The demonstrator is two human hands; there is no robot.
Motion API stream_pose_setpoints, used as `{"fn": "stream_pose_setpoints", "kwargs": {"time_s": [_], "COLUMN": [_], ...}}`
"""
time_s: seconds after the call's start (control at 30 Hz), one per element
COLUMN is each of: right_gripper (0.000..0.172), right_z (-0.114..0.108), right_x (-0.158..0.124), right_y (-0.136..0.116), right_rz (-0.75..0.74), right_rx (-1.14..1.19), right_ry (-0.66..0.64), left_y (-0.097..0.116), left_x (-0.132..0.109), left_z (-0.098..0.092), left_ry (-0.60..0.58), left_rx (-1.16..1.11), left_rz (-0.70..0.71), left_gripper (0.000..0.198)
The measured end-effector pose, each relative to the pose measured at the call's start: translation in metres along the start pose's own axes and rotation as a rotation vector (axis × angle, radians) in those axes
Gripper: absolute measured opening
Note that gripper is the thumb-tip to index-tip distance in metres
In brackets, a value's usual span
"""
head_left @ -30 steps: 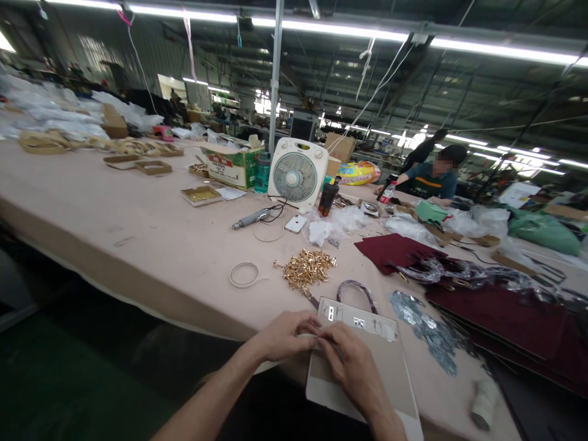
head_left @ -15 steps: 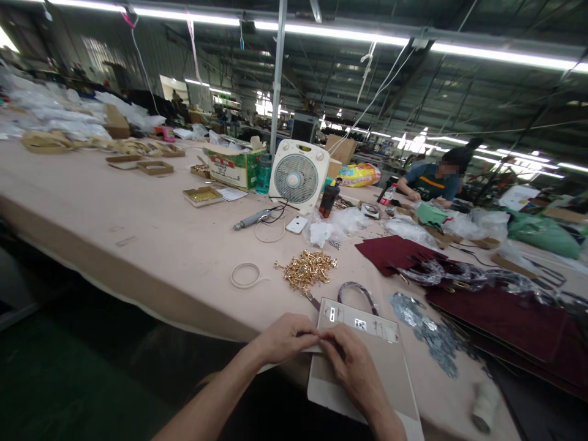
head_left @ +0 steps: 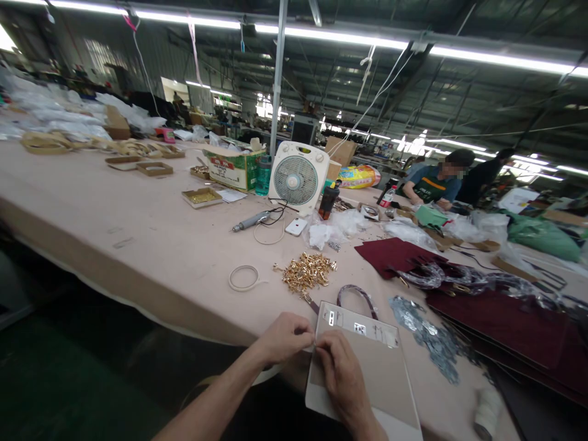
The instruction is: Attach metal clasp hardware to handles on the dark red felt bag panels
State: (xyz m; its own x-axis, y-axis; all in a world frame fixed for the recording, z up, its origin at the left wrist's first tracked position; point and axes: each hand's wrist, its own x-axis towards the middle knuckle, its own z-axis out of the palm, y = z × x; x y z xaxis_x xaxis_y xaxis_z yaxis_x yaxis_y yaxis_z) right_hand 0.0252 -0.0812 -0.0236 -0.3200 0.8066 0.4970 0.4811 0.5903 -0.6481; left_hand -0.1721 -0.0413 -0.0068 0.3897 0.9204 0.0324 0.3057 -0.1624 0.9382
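My left hand (head_left: 287, 338) is closed in a pinch at the left edge of a beige bag panel (head_left: 383, 373). A pale strip (head_left: 269, 375) hangs below its wrist and seems to run up to the pinched fingers. My right hand (head_left: 337, 367) rests over the panel's left part, its fingers curled and its fingertips meeting the left ones; what they pinch is hidden. A white band with metal plates (head_left: 359, 329) crosses the panel's top. Above it curves a dark handle wrapped in clear plastic (head_left: 357, 289).
Gold-coloured metal fittings (head_left: 305, 272) lie in a heap beyond the panel, beside a roll of pale tape (head_left: 243, 278). Farther back are a rotary tool (head_left: 250, 221), a phone (head_left: 296, 227) and a fan (head_left: 298, 177). Maroon panels (head_left: 500, 324) are stacked right. A co-worker (head_left: 434, 180) sits across.
Both hands have shifted slightly left and down along the panel's edge, still close together. A second person in dark clothing shows more behind the co-worker.
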Motion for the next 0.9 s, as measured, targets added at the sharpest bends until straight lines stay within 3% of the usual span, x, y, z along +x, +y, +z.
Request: {"fn": "stream_pose_setpoints", "kwargs": {"time_s": [0.2, 0.37, 0.43, 0.53, 0.6, 0.7, 0.9], "right_gripper": [0.015, 0.012, 0.011, 0.012, 0.016, 0.019, 0.018], "right_z": [-0.007, -0.032, -0.053, -0.090, -0.109, -0.122, -0.115], "right_x": [-0.013, -0.023, -0.019, -0.002, 0.012, 0.030, 0.040], "right_y": [-0.004, -0.011, -0.004, 0.016, 0.031, 0.047, 0.059], "right_rz": [-0.021, -0.115, -0.056, 0.134, 0.233, 0.311, 0.374], "right_rx": [0.044, 0.164, 0.166, 0.052, -0.007, -0.002, 0.022], "right_ry": [0.000, -0.103, -0.071, 0.107, 0.135, 0.032, -0.128], "left_y": [0.001, -0.002, -0.002, 0.003, 0.006, 0.007, 0.004], "left_x": [0.003, 0.004, 0.003, 0.002, 0.002, 0.002, 0.001], "left_z": [-0.002, 0.002, 0.002, 0.001, -0.001, -0.004, -0.004], "left_ry": [-0.007, 0.097, 0.074, -0.003, -0.045, -0.094, -0.122], "left_rx": [-0.016, -0.027, -0.030, -0.033, -0.045, -0.087, -0.128], "left_rz": [-0.025, -0.053, -0.048, -0.046, -0.045, -0.033, 0.018], "left_gripper": [0.020, 0.025, 0.025, 0.028, 0.030, 0.032, 0.034]}}
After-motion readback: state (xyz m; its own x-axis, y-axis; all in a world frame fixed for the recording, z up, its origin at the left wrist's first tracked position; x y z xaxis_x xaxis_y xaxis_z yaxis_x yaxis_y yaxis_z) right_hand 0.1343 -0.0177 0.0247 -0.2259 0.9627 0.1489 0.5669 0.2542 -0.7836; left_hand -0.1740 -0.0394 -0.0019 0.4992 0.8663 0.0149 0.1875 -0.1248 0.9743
